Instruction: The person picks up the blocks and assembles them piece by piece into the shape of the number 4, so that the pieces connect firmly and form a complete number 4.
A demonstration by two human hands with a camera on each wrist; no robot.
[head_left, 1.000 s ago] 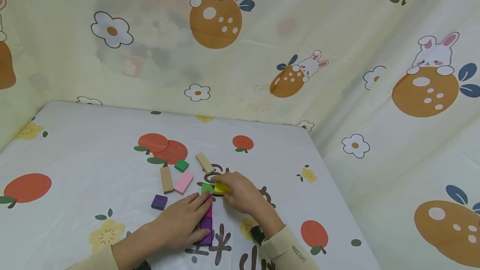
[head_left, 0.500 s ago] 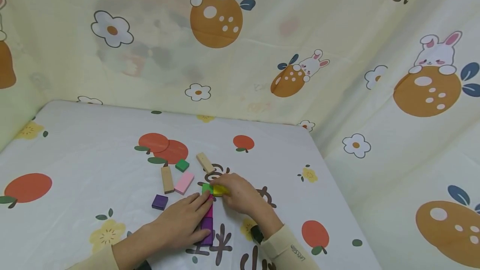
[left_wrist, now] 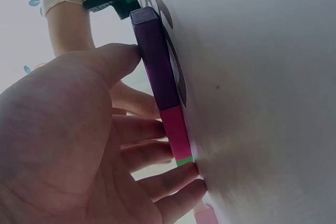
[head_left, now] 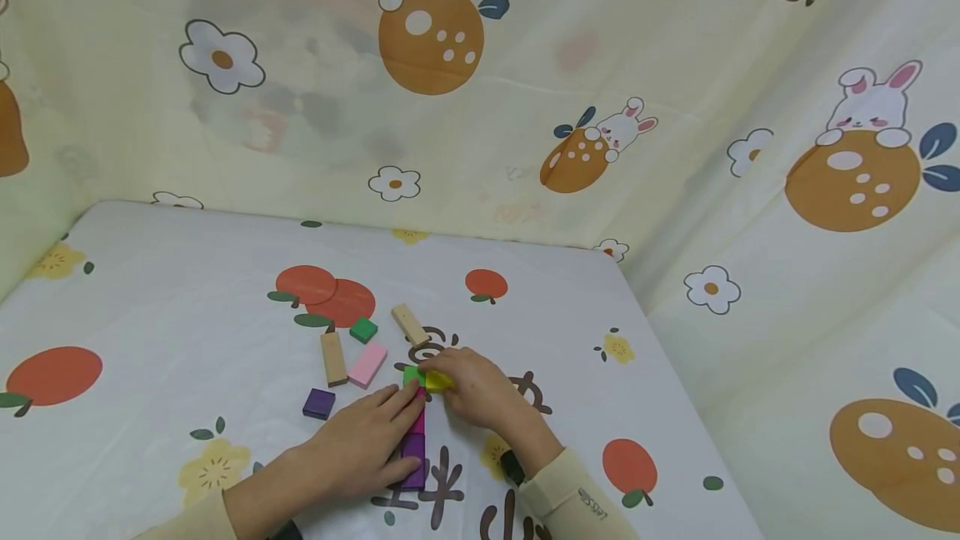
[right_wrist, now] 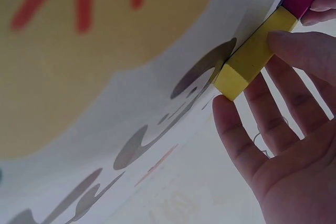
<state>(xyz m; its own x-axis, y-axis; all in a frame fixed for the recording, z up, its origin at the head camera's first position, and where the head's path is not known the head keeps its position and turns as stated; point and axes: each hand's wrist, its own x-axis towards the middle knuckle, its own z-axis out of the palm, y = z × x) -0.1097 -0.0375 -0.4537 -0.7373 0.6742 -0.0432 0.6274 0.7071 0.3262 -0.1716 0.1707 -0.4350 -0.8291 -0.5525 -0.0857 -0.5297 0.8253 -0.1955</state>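
A row of blocks lies on the table: a purple block (head_left: 413, 463) nearest, then a magenta block (head_left: 418, 417), then a bright green block (head_left: 412, 375) at the far end. Along its left side lies my left hand (head_left: 363, 444), fingers extended; its thumb touches the purple block (left_wrist: 155, 61) and other fingers rest at the magenta and green ones. My right hand (head_left: 476, 386) holds a yellow block (right_wrist: 254, 53) between thumb and fingers. This block sits flat against the right side of the row's far end, its left part against the green block. Fingers partly cover the row.
Loose blocks lie to the left and beyond the hands: a dark purple one (head_left: 318, 404), two plain wooden ones (head_left: 333, 359), a pink one (head_left: 367, 366) and a dark green one (head_left: 363, 330). Printed curtains (head_left: 315, 123) close off the table's back and sides.
My right hand has slid the yellow block a little to the left, up against the green block. The left hand and the loose blocks stay in place.
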